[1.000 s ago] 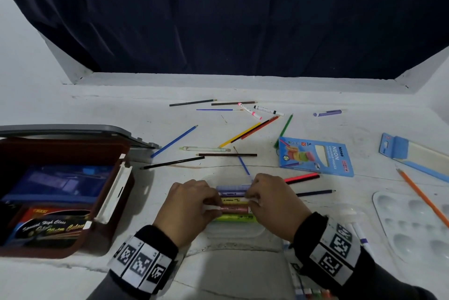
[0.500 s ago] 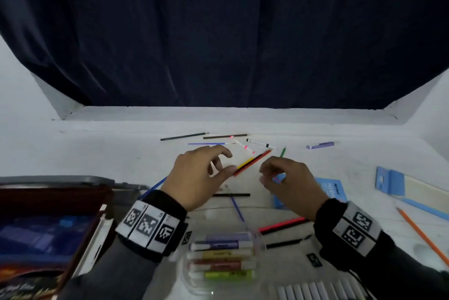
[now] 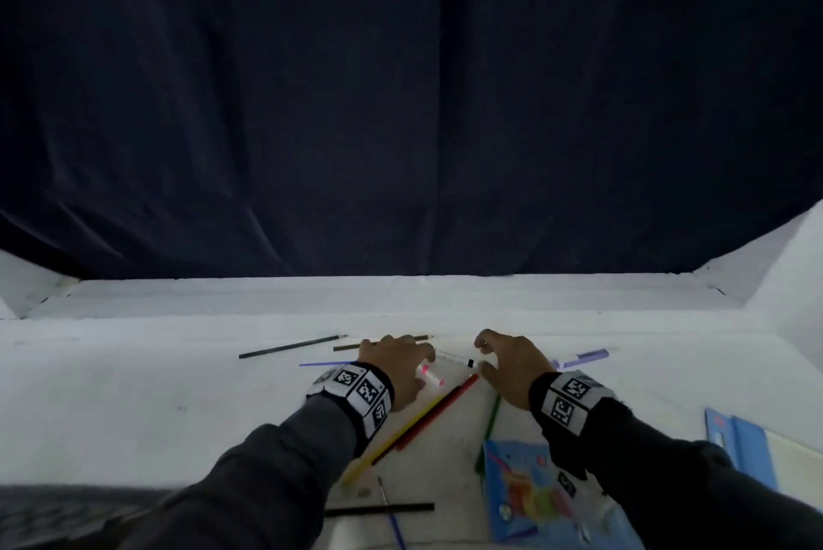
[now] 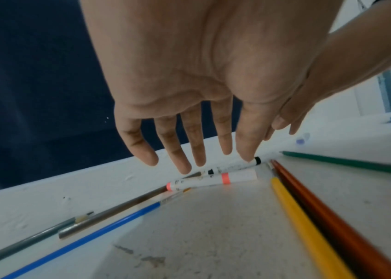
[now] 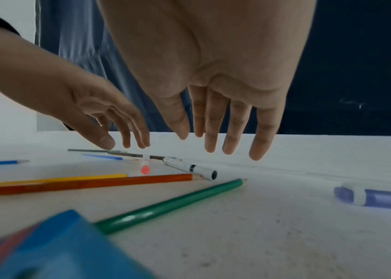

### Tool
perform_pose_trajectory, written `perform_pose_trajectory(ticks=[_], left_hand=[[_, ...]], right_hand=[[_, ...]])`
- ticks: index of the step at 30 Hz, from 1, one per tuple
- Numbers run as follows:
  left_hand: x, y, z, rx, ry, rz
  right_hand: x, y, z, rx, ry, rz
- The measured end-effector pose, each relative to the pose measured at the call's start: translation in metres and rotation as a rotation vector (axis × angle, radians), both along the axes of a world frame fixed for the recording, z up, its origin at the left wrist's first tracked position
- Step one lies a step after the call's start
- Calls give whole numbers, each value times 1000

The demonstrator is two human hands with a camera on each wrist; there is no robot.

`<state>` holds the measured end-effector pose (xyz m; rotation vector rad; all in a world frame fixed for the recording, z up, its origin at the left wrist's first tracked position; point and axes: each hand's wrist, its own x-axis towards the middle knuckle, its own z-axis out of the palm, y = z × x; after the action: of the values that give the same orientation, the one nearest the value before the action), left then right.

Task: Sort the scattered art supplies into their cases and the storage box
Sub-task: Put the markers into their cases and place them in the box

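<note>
Two white markers lie at the far middle of the table: a pink-banded marker (image 3: 431, 376) (image 4: 211, 181) and a black-banded marker (image 3: 458, 359) (image 5: 192, 168). My left hand (image 3: 394, 364) (image 4: 189, 158) hovers over the pink one, fingers straight and spread, holding nothing. Just right of the black marker, my right hand (image 3: 505, 367) (image 5: 216, 143) hangs above the table, also empty, with fingers extended. A yellow pencil (image 3: 401, 429), an orange pencil (image 3: 438, 409) and a green pencil (image 3: 490, 420) lie between my wrists.
A purple pen (image 3: 583, 357) lies right of my right hand. A blue crayon box (image 3: 525, 487) and a blue case (image 3: 739, 442) sit near right. Dark pencils (image 3: 289, 347), a thin blue stick (image 3: 327, 363) and a black pencil (image 3: 378, 509) are scattered. A dark curtain backs the table.
Both hands left the clear marker case near the front and reached forward to the far markers. The view tilted up, so the case and the storage box are out of sight.
</note>
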<state>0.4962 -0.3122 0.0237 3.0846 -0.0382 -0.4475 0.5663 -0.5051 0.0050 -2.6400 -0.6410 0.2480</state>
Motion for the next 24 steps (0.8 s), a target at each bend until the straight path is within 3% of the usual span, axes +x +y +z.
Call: perform_pose_trajectory(ticks=[8,13,16,20,24], left_hand=[[22,1,-24,45,-102,-17],[23,0,-25,81,-121,-60],[18,2,-21,76,-190,-109],[-4,-2,7,-35,-366,-185],[-46,-16,51,-306,-522,-191]], right_hand=[[22,21,-10,-403,-20,99],[14,21,-7,-482,-72,77],[5,11,3,-332,-78,2],[-18,-17,28,47,-115,-45],[-67,-57,64,458,-264,-38]])
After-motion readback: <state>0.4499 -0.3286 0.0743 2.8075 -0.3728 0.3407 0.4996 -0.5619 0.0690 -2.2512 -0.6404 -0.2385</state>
